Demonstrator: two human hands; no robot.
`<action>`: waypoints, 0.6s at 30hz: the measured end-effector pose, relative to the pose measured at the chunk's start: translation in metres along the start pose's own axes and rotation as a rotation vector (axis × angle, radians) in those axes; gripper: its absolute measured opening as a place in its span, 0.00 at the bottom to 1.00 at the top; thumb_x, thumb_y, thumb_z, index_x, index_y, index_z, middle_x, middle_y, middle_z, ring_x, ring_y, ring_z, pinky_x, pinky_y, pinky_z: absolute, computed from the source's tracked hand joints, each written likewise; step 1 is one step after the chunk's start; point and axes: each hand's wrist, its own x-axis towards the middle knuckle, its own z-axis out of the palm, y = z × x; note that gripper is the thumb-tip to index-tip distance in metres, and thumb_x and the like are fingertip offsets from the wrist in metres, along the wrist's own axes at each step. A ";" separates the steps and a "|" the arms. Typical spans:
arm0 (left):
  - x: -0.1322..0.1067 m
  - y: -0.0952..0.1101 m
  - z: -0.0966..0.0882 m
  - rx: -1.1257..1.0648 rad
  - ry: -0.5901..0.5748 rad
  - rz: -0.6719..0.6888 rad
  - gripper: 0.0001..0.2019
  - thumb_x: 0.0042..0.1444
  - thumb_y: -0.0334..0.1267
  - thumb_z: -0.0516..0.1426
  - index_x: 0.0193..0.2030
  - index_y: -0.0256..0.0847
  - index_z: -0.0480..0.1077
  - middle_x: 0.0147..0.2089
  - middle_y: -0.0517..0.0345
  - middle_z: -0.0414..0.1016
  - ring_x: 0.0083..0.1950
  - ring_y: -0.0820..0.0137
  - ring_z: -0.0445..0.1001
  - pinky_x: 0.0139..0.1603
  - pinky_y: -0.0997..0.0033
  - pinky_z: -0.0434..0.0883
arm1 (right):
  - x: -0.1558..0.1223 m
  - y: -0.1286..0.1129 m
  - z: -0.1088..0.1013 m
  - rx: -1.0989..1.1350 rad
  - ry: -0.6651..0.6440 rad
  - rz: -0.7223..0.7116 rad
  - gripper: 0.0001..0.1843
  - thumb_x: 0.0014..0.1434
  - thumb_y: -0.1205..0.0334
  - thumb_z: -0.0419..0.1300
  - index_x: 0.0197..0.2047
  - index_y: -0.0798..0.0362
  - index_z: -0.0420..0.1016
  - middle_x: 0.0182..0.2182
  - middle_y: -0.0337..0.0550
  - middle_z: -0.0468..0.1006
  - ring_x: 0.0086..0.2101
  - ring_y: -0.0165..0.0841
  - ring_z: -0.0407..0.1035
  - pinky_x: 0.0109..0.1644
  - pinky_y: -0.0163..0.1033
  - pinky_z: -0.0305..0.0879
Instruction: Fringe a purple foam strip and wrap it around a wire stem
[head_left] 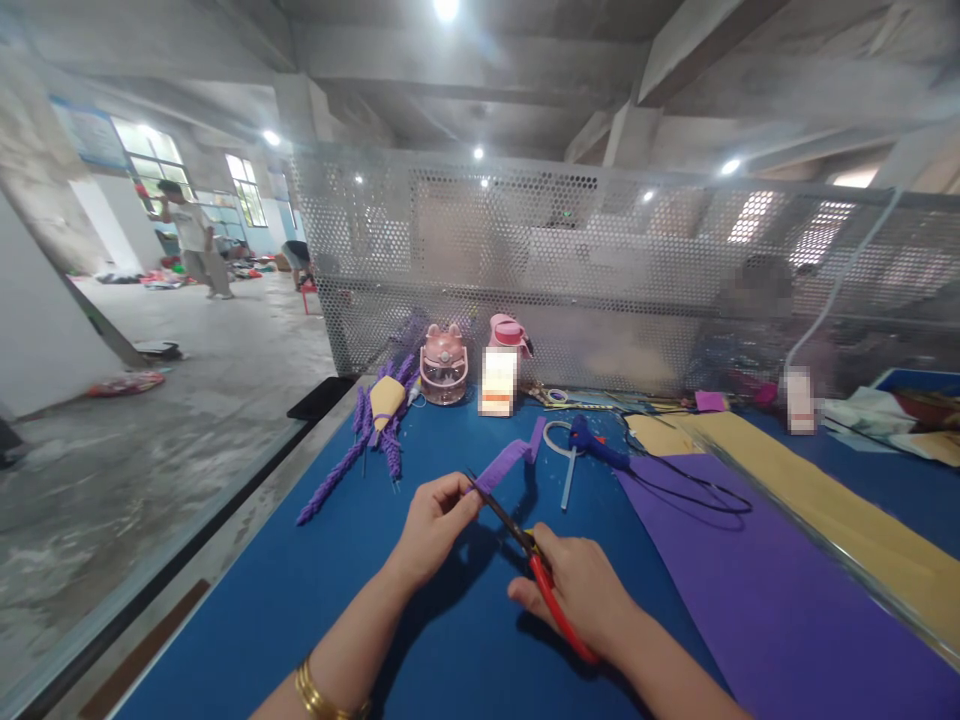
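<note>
Over the blue tabletop (315,620), my left hand (439,520) pinches one end of a purple paper strip (510,462). The strip's far part bends upward. In my right hand (577,580) is a pair of scissors (551,600) with red handles. Their dark blades point up and left, and the tips lie at the strip close to my left fingertips. Whether the blades have cut into the strip, I cannot tell. Beyond my right hand lies a blue glue gun (596,445), beside a pale ring (556,437) and a glue stick (568,480).
Purple lavender-like stems with a yellow wrap (388,400) lie at the left. A pink cup (444,365) stands by the perforated metal screen (637,300). On the right are a purple sheet (780,580) and yellow paper (847,500). A person (191,240) stands far left.
</note>
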 end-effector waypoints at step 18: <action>-0.001 -0.003 0.000 -0.062 -0.036 -0.069 0.15 0.53 0.46 0.53 0.25 0.35 0.66 0.23 0.61 0.65 0.24 0.76 0.59 0.26 0.76 0.56 | 0.002 0.002 0.001 0.115 -0.018 -0.003 0.13 0.60 0.51 0.49 0.28 0.50 0.57 0.17 0.34 0.71 0.19 0.32 0.67 0.23 0.33 0.43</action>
